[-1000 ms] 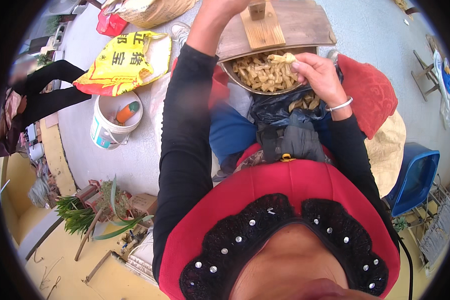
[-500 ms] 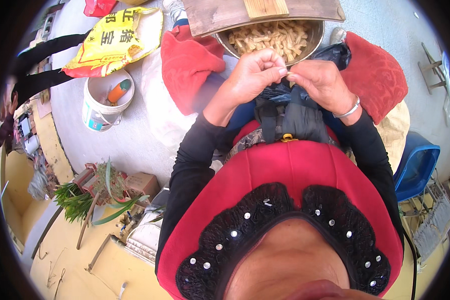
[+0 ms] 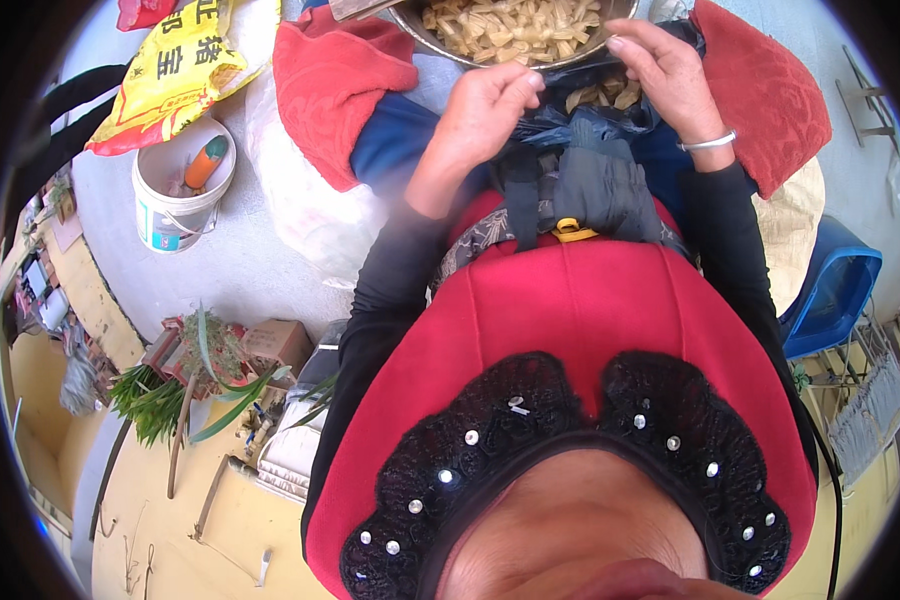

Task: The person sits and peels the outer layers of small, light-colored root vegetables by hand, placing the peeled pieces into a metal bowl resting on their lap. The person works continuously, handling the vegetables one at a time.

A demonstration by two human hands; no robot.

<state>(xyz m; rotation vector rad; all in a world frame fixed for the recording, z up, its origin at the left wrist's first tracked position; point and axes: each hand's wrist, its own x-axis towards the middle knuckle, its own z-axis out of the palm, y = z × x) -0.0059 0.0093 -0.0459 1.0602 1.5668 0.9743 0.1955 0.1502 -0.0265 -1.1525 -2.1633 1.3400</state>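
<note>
A metal basin (image 3: 406, 27) filled with pale beige knotted strips (image 3: 515, 28) is at the top centre. My left hand (image 3: 485, 115) is just below it, fingers curled and thumb pressed to the index finger; what it pinches, if anything, cannot be made out. My right hand (image 3: 670, 85) is at the basin's right rim, thumb and forefinger apart, with nothing visible between them. Beneath the hands, in my lap, lies a dark plastic bag (image 3: 610, 122) with more beige pieces (image 3: 610, 92) showing in its opening.
Red cloths (image 3: 335, 95) cover my knees. The edge of a wooden board (image 3: 358, 8) shows beside the basin. To the left are a white bucket (image 3: 165, 215) with an orange-and-green object inside, and a yellow sack (image 3: 175, 75). A blue plastic chair (image 3: 835, 280) is at right.
My hands were together, pinching a small beige piece; now they are apart, the right one up by the basin rim. The view has shifted, leaving most of the wooden board out of frame.
</note>
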